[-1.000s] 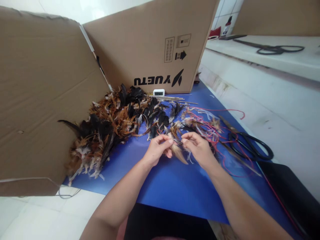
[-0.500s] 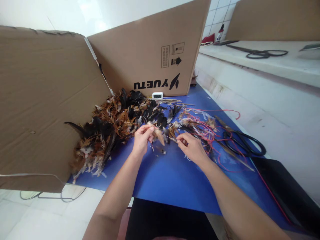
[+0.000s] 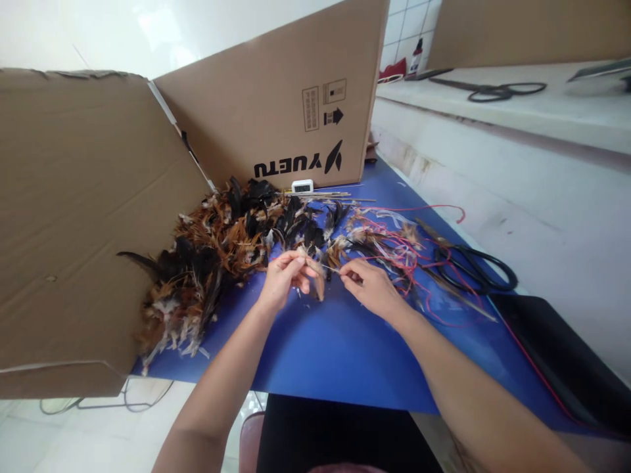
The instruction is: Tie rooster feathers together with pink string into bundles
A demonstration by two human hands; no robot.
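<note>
Between the thumb and fingers of my left hand is a small tan feather, its tip hanging down. My right hand pinches the end of a thin pale strand that runs across to the feather; whether it is a thread or a quill I cannot tell. Both hands hover over the blue table. Just beyond them lies a large heap of brown and black feathers, some tied in bunches. To the right, pink string tangles among more feathers.
Black-handled scissors lie right of the string, near a black flat case. Thin sticks and a small white digital clock sit before the cardboard panels. Another pair of scissors rests on the white ledge.
The view has shifted slightly. My right hand has come a little nearer my left, and the feather has turned to hang more upright. Some of my left fingers have loosened outward.
</note>
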